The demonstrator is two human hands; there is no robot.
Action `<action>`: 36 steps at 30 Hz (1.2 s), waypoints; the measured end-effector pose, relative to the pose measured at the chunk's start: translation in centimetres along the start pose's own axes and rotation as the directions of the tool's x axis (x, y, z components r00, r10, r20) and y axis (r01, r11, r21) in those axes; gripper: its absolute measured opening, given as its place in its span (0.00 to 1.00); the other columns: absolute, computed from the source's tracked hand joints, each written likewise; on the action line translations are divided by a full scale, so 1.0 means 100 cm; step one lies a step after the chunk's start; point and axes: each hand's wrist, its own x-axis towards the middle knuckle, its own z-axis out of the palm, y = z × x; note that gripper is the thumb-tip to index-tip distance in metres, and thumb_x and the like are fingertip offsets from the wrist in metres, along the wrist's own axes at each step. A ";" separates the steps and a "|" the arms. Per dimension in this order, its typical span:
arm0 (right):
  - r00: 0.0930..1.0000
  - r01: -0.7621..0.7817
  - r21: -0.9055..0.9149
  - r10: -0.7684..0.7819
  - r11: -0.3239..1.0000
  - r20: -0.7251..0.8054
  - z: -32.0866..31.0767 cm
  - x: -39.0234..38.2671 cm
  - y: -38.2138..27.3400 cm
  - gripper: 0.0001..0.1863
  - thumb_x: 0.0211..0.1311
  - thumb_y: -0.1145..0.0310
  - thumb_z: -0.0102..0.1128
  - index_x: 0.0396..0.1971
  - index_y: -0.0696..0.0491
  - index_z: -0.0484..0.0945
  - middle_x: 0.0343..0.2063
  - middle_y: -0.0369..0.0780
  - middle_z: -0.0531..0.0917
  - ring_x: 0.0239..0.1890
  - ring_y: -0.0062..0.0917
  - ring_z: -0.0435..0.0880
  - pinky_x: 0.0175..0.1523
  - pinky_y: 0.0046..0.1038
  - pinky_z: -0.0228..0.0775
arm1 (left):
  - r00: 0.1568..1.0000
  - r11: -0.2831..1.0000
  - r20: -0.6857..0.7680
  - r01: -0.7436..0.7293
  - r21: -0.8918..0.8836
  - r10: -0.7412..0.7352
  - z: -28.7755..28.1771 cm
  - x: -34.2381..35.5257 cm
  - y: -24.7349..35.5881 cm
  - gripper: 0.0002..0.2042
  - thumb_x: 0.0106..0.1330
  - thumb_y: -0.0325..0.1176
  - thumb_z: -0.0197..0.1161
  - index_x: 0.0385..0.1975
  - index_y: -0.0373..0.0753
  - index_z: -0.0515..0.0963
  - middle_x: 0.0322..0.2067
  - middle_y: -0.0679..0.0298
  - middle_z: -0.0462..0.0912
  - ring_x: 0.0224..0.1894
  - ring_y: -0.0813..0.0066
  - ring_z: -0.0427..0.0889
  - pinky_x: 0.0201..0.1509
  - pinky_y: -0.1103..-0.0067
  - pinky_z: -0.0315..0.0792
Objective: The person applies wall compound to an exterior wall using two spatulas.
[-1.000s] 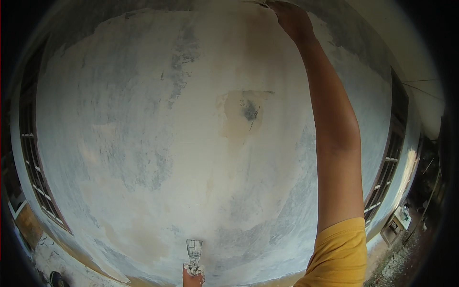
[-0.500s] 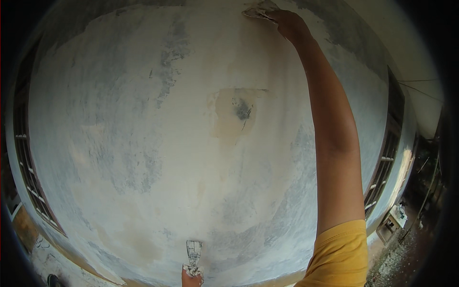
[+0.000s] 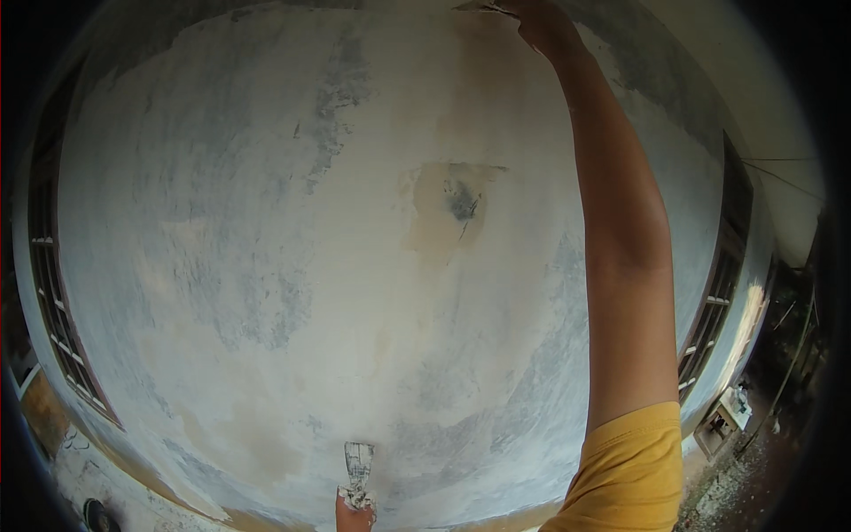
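Observation:
A wall (image 3: 355, 293) coated with patchy white and grey putty fills the view. High on it, at the top edge, my right hand (image 3: 538, 25) is closed on a putty-smeared scraper (image 3: 486, 8); the blade lies close to the wall, partly cut off by the picture's edge. At the bottom, my left hand (image 3: 354, 517) grips a putty knife (image 3: 359, 459), its flat blade pointing up and crusted with putty. Putty also clings around that hand's fingers. Between the two hands, a beige damp-looking patch (image 3: 434, 226) surrounds a dark bare spot (image 3: 462, 202).
Barred windows stand at the left (image 3: 62, 310) and right (image 3: 714, 310). Beyond the right corner, a small wooden stand (image 3: 716, 430) sits on the ground. A pale ledge (image 3: 106, 479) runs along the wall's foot at lower left, with a dark round object (image 3: 96, 512) on it.
My right hand and its scraper have moved up toward the top edge, so less of the blade shows. The wall has shifted slightly rightward in view. My left hand stays nearly in place.

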 end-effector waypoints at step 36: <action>0.953 -0.303 0.023 0.302 0.953 0.040 0.017 -0.012 -0.026 0.26 0.46 0.76 0.55 0.50 0.44 0.75 0.44 0.41 0.79 0.47 0.35 0.77 0.50 0.34 0.70 | 0.999 1.000 -0.014 -0.031 0.001 0.031 0.000 -0.014 0.025 0.17 0.55 0.13 0.47 0.43 0.39 0.65 0.26 0.66 0.73 0.19 0.81 0.70 0.18 0.82 0.63</action>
